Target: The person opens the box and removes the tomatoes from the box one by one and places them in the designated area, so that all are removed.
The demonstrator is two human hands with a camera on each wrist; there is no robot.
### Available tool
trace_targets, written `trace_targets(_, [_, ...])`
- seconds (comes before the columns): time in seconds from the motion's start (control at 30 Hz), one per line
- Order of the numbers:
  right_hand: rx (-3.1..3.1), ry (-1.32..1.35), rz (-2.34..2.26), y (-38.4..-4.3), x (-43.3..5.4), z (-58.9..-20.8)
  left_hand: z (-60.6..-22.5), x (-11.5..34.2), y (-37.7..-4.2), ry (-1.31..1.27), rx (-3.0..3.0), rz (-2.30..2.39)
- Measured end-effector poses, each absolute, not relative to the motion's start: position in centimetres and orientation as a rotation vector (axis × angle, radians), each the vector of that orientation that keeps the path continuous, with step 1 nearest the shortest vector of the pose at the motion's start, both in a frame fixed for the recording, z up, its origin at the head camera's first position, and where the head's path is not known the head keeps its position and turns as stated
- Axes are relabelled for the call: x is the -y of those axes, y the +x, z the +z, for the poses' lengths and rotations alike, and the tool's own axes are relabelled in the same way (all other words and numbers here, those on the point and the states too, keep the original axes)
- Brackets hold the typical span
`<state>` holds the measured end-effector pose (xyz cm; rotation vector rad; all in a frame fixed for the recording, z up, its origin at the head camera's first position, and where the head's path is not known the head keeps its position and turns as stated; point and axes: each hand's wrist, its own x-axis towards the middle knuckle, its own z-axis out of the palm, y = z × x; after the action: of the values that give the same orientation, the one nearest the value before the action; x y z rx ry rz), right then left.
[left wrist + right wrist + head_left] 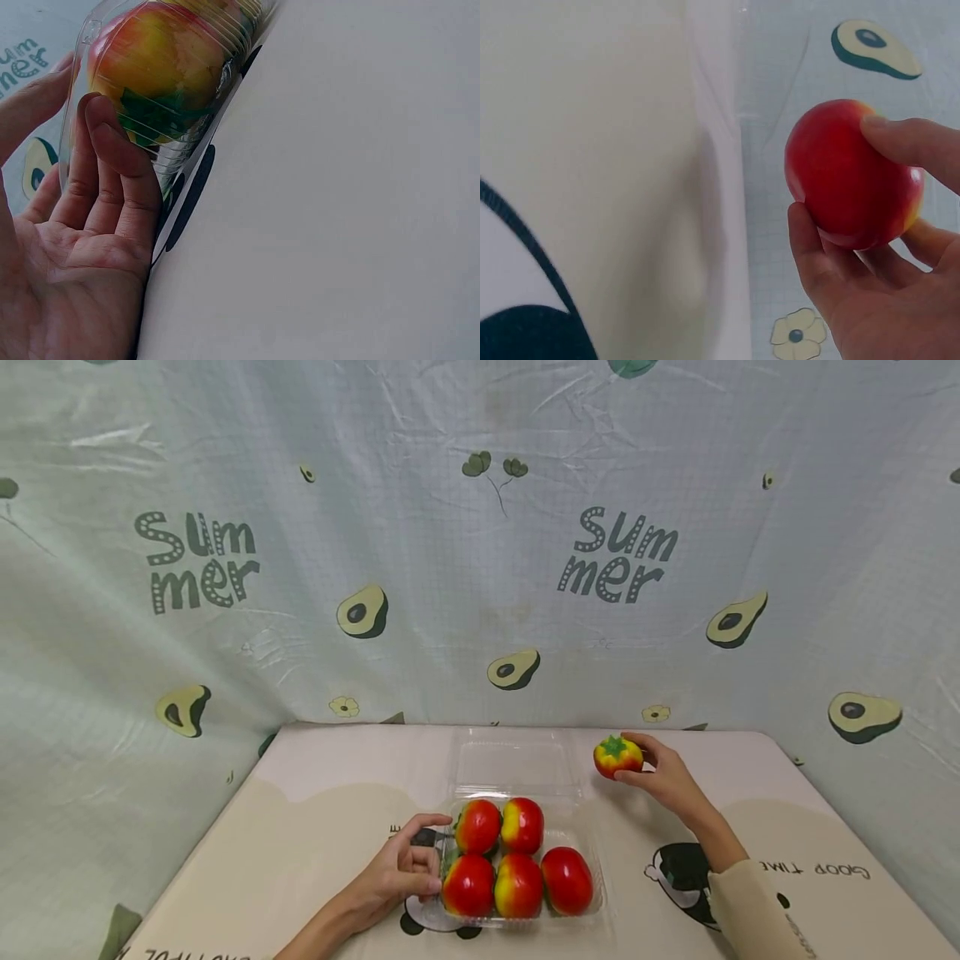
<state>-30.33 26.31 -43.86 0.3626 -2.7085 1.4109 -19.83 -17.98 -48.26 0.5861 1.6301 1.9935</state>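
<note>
In the head view my right hand [660,772] holds a glossy red-and-yellow persimmon [617,757] above the back right of the table, its green leafy top facing the camera. The right wrist view shows that persimmon [847,176] between the thumb and fingers. A clear plastic box [596,893] stands at the front middle, its lid [513,764] folded back and lying behind it. Several similar persimmons [567,881] sit inside. My left hand [393,872] grips the box's left side; in the left wrist view its curled fingers [112,142] touch the clear wall.
The pale table [322,768] carries printed cartoon figures and lettering. A curtain [435,543] with avocado prints and "summer" lettering hangs behind the table's back edge and along both sides.
</note>
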Motion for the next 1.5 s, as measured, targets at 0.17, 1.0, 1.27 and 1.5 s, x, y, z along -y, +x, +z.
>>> trace_targets(0.17, [2.7, 0.348, 1.422, -30.4, -26.4, -44.6, -48.4, 18.0, -19.7, 0.569, -1.63, 1.992])
trace_targets(1.0, [2.751, 0.279, 1.454, -30.9, -26.5, -46.2, -48.5, 18.0, -19.8, 0.59, -1.639, 1.993])
trace_targets(1.27, [2.781, 0.247, 1.439, -30.9, -26.4, -46.4, -48.5, 18.0, -19.8, 0.604, -1.626, 1.999])
trace_targets(1.5, [2.793, 0.253, 1.41, -31.1, -26.4, -46.4, -48.4, 17.9, -19.9, 0.588, -1.624, 1.997])
